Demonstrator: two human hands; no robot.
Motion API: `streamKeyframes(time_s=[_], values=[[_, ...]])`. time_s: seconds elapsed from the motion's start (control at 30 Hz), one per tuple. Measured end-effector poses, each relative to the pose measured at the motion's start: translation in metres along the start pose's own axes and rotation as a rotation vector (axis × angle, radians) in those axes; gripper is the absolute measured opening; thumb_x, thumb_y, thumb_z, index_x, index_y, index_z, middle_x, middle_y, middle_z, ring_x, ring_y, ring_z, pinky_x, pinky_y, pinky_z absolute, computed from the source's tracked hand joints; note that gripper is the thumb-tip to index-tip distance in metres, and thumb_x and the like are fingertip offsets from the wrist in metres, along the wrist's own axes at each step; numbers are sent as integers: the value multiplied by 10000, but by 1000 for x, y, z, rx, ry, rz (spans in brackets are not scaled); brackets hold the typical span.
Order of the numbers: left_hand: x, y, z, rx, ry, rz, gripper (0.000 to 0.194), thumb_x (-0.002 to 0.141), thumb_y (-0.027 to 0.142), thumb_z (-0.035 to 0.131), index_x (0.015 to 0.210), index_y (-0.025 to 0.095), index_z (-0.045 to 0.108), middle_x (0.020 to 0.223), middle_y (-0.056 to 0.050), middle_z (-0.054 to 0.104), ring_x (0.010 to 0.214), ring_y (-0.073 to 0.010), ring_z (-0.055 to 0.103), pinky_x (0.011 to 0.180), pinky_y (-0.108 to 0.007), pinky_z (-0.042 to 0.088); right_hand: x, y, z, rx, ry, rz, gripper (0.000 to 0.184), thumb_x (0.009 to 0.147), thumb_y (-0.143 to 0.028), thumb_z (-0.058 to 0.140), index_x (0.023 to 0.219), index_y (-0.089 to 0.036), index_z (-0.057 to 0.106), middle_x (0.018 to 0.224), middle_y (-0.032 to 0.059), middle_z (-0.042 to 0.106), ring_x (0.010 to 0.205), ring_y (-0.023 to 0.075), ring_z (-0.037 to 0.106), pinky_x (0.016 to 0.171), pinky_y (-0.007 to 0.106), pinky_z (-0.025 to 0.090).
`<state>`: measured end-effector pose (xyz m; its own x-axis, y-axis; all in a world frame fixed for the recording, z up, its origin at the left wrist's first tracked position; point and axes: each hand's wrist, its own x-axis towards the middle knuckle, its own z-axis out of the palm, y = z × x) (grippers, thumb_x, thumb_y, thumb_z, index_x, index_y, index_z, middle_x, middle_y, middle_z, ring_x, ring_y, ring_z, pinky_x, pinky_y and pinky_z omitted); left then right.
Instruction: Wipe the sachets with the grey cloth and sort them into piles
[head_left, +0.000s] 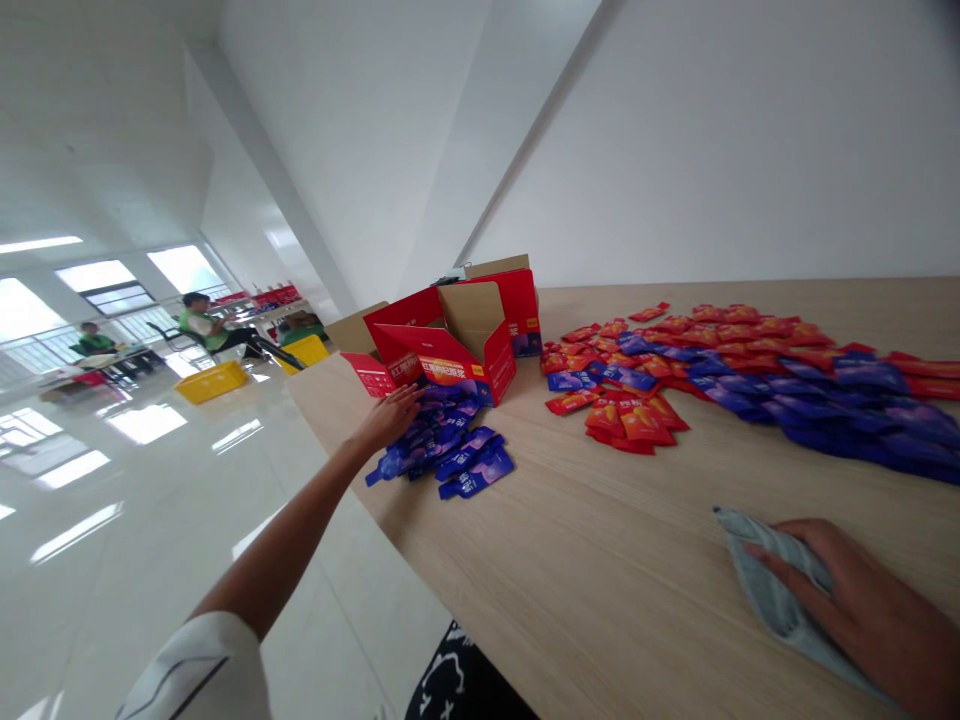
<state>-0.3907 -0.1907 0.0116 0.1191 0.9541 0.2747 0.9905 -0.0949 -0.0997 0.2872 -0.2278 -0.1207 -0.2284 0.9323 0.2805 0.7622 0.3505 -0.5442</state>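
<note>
My left hand (391, 416) reaches out over a pile of blue sachets (442, 430), its fingers stretched flat at the pile's far left side. Right behind the pile stands an open red carton (457, 372) with its flaps spread. At the lower right, my right hand (855, 600) is closed around a folded grey-blue cloth (787, 590) lying against the table top. Several red sachets (634, 420) lie fanned out between the two hands, farther back.
A long heap of blue sachets (847, 400) and red sachets (750, 325) spreads across the table's (570, 560) right side. A second red carton (525, 310) stands behind the first. Beyond the left table edge are a yellow bin (212, 382) and a seated person (206, 325).
</note>
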Motion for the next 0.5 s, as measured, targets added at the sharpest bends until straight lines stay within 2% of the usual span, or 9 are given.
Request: streamKeyframes(time_s=[0.1, 0.17, 0.27, 0.37, 0.5], values=[[-4, 8, -6, -38, 41, 2, 400, 998, 376, 620, 1348, 185, 585, 1415, -122, 564, 1261, -285, 579, 1063, -540, 480, 0, 0, 0, 54, -91, 43, 412, 908, -650, 475, 1169, -341, 555, 1180, 85, 673, 1118, 316, 668, 1041, 492, 471], [-7, 18, -12, -66, 81, 8, 395, 1001, 398, 614, 1330, 180, 599, 1402, -122, 580, 1257, -280, 587, 1068, -540, 476, 0, -3, -3, 50, -100, 71, 420, 906, -666, 476, 1157, -337, 551, 1172, 77, 671, 1105, 310, 669, 1019, 486, 480], [-18, 47, -28, -114, 150, 42, 369, 1037, 426, 535, 1283, 169, 632, 1334, -123, 642, 1217, -263, 628, 1060, -511, 487, 2, -10, -6, 49, -106, 52, 450, 900, -690, 458, 1133, -319, 563, 1160, 77, 668, 1071, 315, 679, 951, 474, 512], [-39, 97, -48, -176, 198, 137, 382, 1084, 391, 384, 1196, 179, 681, 1210, -119, 720, 1132, -240, 684, 1013, -413, 524, 4, -20, -9, 28, -108, 55, 455, 914, -694, 442, 1086, -294, 575, 1113, 73, 669, 1030, 300, 683, 915, 448, 520], [-74, 193, -79, -294, 160, 405, 229, 1032, 287, 466, 1032, 222, 685, 1002, -73, 751, 979, -198, 709, 887, -339, 556, 5, -39, -16, -2, -141, 11, 405, 954, -631, 458, 1080, -268, 583, 1097, 78, 670, 994, 275, 678, 893, 419, 513]])
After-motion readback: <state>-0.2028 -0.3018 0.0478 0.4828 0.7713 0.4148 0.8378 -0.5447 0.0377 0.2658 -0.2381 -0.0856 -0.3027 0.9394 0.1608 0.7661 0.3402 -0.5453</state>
